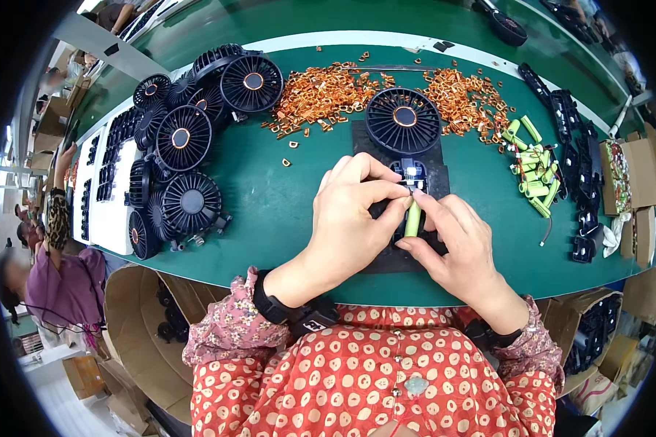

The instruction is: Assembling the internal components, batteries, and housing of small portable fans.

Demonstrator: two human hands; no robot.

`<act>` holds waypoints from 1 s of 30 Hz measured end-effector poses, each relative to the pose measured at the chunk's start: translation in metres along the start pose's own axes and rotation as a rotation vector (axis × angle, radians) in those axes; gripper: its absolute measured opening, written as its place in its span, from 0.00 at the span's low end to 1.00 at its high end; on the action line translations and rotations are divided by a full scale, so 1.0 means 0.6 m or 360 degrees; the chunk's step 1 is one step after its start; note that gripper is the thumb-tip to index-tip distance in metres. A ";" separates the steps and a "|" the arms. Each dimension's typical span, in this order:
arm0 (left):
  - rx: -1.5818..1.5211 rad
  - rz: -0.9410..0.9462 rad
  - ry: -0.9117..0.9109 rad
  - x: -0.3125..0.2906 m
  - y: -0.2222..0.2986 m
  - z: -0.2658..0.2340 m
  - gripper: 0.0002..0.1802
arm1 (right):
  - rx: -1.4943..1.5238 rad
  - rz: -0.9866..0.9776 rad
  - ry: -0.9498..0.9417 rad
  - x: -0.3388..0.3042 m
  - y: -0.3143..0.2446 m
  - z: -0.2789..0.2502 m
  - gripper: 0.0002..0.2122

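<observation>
A black handheld fan (404,121) lies on a dark mat (372,146) in the middle of the green table, its round head pointing away from me. My left hand (353,215) and my right hand (455,244) meet over the fan's open handle. Their fingertips pinch a green cylindrical battery (413,218) that sits in the handle. Small wires at the battery's top end are partly hidden by my fingers.
A heap of black fans (189,138) lies to the left. Copper-coloured small parts (328,91) are strewn behind the mat. Green batteries (536,171) and black handle covers (579,156) lie to the right. Cardboard boxes (135,328) stand below the table edge. Another person (58,277) is at far left.
</observation>
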State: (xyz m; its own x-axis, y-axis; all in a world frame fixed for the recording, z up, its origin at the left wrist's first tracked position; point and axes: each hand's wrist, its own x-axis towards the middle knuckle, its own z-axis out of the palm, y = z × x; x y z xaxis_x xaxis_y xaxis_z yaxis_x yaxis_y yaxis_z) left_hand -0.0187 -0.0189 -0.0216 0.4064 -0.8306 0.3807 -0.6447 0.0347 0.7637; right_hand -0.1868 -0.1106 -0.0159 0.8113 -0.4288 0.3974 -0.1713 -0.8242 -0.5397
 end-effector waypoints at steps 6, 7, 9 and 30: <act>-0.0087 0.0121 -0.0224 0.011 -0.014 -0.032 0.07 | 0.0108 -0.0002 -0.0137 0.002 0.000 -0.016 0.26; -0.0219 0.0081 -0.0312 0.012 -0.019 -0.039 0.08 | 0.0145 0.0012 -0.0190 0.004 0.000 -0.018 0.26; -0.0346 -0.0006 -0.0437 0.013 -0.014 -0.045 0.09 | 0.0151 0.0024 -0.0207 0.005 0.001 -0.021 0.25; -0.0450 -0.0176 -0.0662 0.036 -0.010 -0.056 0.06 | 0.0248 0.0217 -0.0284 0.012 -0.007 -0.031 0.22</act>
State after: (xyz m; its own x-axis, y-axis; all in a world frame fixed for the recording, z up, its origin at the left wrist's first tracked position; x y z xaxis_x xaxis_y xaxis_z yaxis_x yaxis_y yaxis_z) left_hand 0.0157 -0.0182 -0.0002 0.1335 -0.9866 0.0939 -0.3887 0.0350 0.9207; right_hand -0.1906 -0.1169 0.0031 0.8746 -0.4488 0.1837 -0.2090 -0.6906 -0.6924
